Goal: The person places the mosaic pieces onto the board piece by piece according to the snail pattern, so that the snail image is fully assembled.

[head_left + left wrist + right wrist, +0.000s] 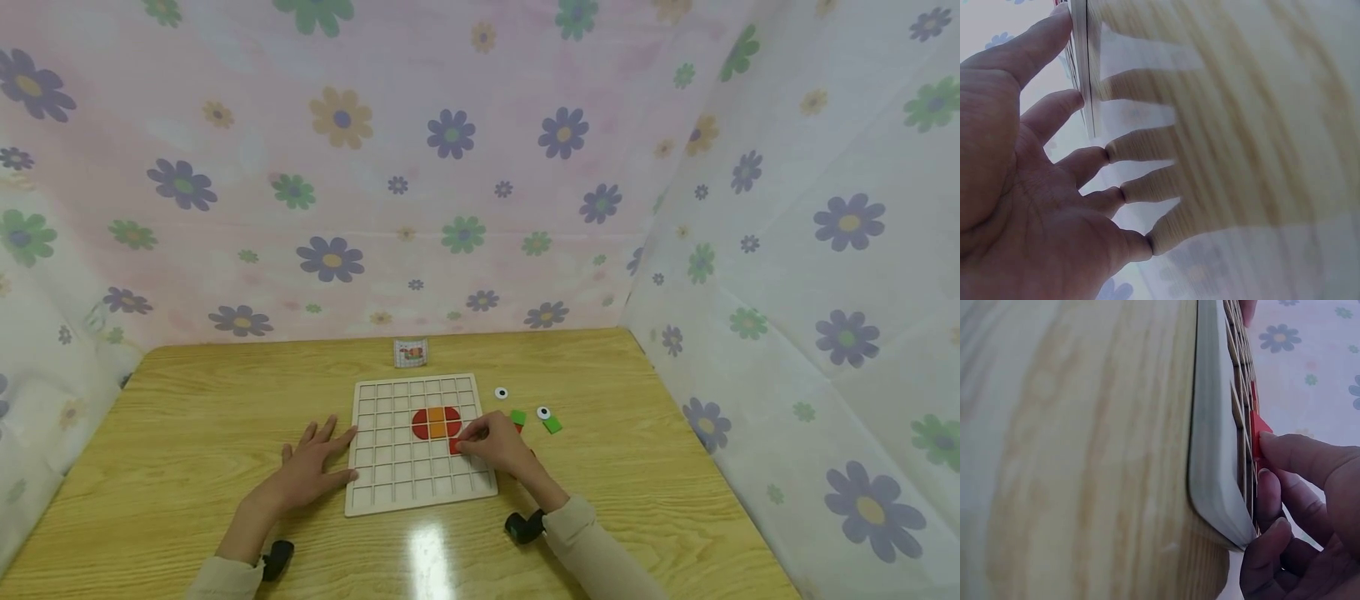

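Observation:
A pale wooden grid board (390, 483) lies on the table. On it, orange tiles (437, 414) sit in a middle column, flanked by red rounded tiles (420, 430). My right hand (502, 443) pinches a red tile (453, 447) between thumb and fingertips, just below the lower right rounded tile. In the right wrist view the red tile (1256, 434) stands tilted at the grid's surface, partly behind the thumb. At the board's left edge my left hand (306, 471) rests with fingers spread, thumb and index finger touching the edge; the left wrist view shows its palm.
Right of the board lie two round eye tiles (502, 392), green tiles (552, 425) and a bit of red partly hidden by my right hand. A small picture card (411, 353) lies beyond the board. Flowered cloth (405, 208) hangs behind the table and at both sides.

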Demonstrator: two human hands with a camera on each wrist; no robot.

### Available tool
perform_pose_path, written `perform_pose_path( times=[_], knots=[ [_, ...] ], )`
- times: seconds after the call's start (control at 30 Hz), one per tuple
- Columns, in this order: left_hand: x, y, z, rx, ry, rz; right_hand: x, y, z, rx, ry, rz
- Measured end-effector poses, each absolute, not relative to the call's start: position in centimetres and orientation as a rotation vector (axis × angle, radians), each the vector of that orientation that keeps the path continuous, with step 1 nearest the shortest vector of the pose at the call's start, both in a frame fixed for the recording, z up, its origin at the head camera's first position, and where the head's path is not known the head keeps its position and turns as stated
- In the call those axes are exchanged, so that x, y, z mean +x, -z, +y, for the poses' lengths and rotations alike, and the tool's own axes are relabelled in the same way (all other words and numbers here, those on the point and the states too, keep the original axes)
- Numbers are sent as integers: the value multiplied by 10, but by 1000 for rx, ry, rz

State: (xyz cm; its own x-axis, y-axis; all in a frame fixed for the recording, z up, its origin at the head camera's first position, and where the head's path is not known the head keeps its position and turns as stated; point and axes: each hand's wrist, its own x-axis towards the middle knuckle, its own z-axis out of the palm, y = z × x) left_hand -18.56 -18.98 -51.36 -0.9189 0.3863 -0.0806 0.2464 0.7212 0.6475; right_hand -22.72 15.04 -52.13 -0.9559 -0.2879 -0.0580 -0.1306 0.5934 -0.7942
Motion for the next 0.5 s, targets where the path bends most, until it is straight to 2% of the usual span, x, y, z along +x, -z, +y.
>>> perform_pose_path(
  times=[0.5],
  knots=[
    [-185,511,-189,492,-990,2696,-226,521,149,-364,1264,2677]
  ],
)
